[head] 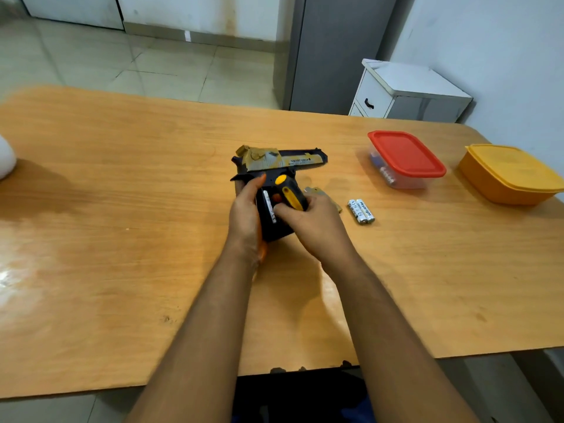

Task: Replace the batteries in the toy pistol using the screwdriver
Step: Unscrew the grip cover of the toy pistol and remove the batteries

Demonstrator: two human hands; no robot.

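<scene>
A wide wooden table (122,209) fills the view. At its far right sit a yellow lidded tub (512,175) and, left of it, a clear box with a red lid (404,155) holding small items too blurred to name.

Near the table's middle lies the toy pistol (274,166), barrel pointing right along the table, grip running toward the near edge. Its long grip axis therefore lines up with the person's forearms. The left hand (245,215) wraps the grip's left side, thumb up near the frame, steadying it. The right hand (311,221) clutches the screwdriver (291,193) by its black-and-yellow handle, the handle's butt pointing far and up, and its fingertips press at the open battery bay, where one battery (270,209) lies lengthwise in the grip. The tip of the tool is hidden.

Just right of the right hand, partly covered by it, is a tan piece, probably the bay cover (320,192). Further right, near but apart, two loose batteries (361,211) lie side by side, angled near-right. The right hand is nearer to them, so any swap likely falls to it.
</scene>
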